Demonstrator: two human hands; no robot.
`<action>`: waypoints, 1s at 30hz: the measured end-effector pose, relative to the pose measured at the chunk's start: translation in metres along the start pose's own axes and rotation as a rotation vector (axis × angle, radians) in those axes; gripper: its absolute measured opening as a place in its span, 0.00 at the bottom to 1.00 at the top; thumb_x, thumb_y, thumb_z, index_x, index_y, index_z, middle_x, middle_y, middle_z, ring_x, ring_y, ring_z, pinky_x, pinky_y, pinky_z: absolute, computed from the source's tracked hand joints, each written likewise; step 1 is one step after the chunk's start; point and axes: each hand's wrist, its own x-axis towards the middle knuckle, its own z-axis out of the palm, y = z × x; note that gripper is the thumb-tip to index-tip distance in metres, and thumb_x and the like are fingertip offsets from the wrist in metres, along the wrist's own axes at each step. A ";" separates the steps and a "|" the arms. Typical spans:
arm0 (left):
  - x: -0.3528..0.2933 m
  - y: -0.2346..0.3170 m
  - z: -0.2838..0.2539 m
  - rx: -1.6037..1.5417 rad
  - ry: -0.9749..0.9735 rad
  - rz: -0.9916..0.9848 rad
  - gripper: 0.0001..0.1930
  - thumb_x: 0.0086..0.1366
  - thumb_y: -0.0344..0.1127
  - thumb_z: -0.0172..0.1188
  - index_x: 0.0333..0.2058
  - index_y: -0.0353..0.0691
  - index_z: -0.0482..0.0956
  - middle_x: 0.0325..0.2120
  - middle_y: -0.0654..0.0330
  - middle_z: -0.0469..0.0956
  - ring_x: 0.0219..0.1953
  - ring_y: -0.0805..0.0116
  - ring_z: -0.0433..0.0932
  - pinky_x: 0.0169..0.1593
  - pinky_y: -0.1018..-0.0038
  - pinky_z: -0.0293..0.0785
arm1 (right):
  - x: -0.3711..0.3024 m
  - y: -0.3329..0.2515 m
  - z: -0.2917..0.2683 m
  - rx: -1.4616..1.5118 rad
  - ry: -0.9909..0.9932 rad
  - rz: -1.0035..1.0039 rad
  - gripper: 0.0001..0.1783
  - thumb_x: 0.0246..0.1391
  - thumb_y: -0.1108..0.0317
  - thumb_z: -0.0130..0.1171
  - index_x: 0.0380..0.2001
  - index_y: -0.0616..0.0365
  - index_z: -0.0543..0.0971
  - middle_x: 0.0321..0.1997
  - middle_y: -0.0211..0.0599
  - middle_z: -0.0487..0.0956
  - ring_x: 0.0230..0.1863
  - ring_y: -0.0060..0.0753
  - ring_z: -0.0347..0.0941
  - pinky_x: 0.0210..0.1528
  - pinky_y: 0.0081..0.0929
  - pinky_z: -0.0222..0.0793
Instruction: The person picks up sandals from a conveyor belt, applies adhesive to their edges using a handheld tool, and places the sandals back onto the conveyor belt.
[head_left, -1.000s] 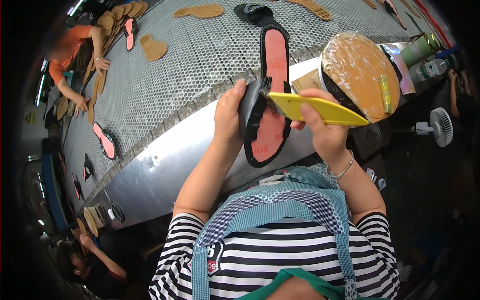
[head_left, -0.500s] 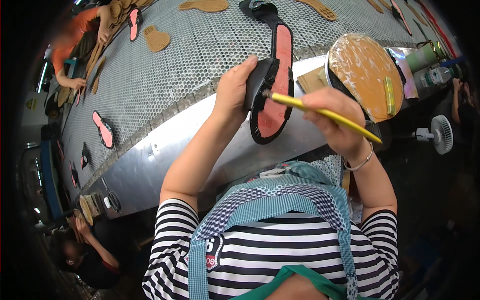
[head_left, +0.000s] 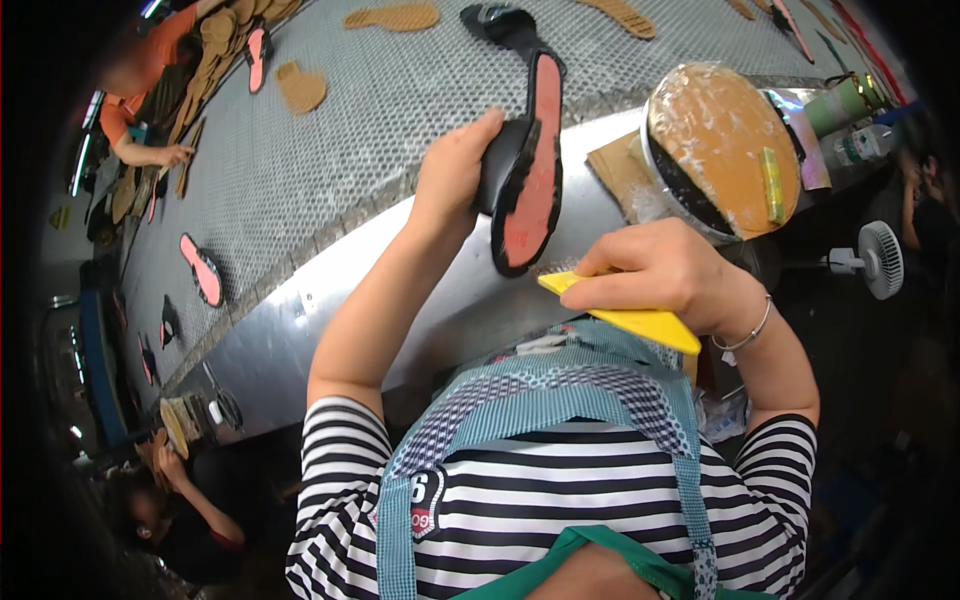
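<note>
My left hand [head_left: 452, 165] is closed around the black strap of a sandal upper [head_left: 541, 165], whose pink underside with a black rim faces up. The sandal is tilted over the edge of the mesh conveyor, its rounded end toward me and its black ankle part over the mesh. Between the thumb and fingers of my right hand [head_left: 665, 272] is a brush with a flat yellow handle [head_left: 650, 328]. Its dark bristle end lies just right of the sandal's rounded end, apart from it. My curled fingers hide part of the handle.
Tan soles [head_left: 392, 17] and pink-bottomed sandal pieces [head_left: 201, 270] lie on the mesh conveyor [head_left: 370, 120]. At right, a round container with a tan, film-covered top [head_left: 715, 140] bears a yellow strip [head_left: 772, 185]. Beyond it stand a bottle [head_left: 862, 145] and a fan [head_left: 880, 260]. Co-workers sit at left.
My right hand has drawn the brush off the sandal, toward me, and turned its handle flatter. The sandal in my left hand has shifted slightly left and tilted. Soles on the mesh have shifted slightly left.
</note>
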 end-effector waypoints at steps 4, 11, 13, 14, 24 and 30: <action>-0.023 -0.010 -0.009 0.104 -0.105 0.106 0.20 0.67 0.40 0.49 0.24 0.30 0.78 0.21 0.61 0.77 0.21 0.77 0.72 0.26 0.79 0.68 | -0.027 0.026 0.015 0.502 0.641 0.296 0.10 0.56 0.71 0.56 0.41 0.62 0.76 0.33 0.35 0.77 0.32 0.25 0.75 0.32 0.19 0.71; -0.050 -0.022 -0.006 0.159 -0.266 0.384 0.15 0.67 0.32 0.49 0.26 0.27 0.78 0.31 0.56 0.77 0.29 0.76 0.74 0.30 0.81 0.69 | -0.003 0.055 0.000 0.552 1.193 0.459 0.13 0.59 0.67 0.54 0.45 0.62 0.73 0.34 0.32 0.76 0.26 0.19 0.74 0.28 0.15 0.71; -0.051 -0.023 -0.002 0.154 -0.276 0.372 0.15 0.67 0.32 0.49 0.25 0.28 0.78 0.30 0.57 0.77 0.30 0.76 0.73 0.31 0.81 0.69 | -0.001 0.062 -0.003 0.569 1.202 0.456 0.13 0.59 0.67 0.54 0.45 0.61 0.73 0.34 0.31 0.76 0.26 0.19 0.74 0.28 0.15 0.71; -0.052 -0.023 -0.002 0.151 -0.316 0.364 0.16 0.67 0.33 0.50 0.25 0.28 0.78 0.31 0.57 0.77 0.29 0.76 0.73 0.31 0.81 0.69 | 0.000 0.061 -0.003 0.571 1.199 0.458 0.13 0.59 0.67 0.54 0.45 0.61 0.73 0.34 0.31 0.76 0.26 0.19 0.74 0.28 0.15 0.71; -0.041 -0.029 -0.003 0.223 -0.318 0.400 0.16 0.66 0.32 0.51 0.21 0.28 0.75 0.30 0.58 0.77 0.29 0.77 0.71 0.32 0.82 0.66 | -0.023 0.043 0.017 0.184 0.687 0.254 0.09 0.53 0.74 0.59 0.39 0.60 0.78 0.29 0.33 0.77 0.28 0.24 0.73 0.30 0.19 0.69; -0.039 -0.038 -0.003 0.224 -0.371 0.347 0.17 0.65 0.30 0.52 0.17 0.29 0.71 0.30 0.58 0.77 0.28 0.78 0.70 0.30 0.81 0.66 | -0.032 0.043 0.013 0.438 0.714 0.401 0.10 0.54 0.73 0.58 0.41 0.61 0.77 0.33 0.34 0.78 0.31 0.22 0.74 0.32 0.18 0.70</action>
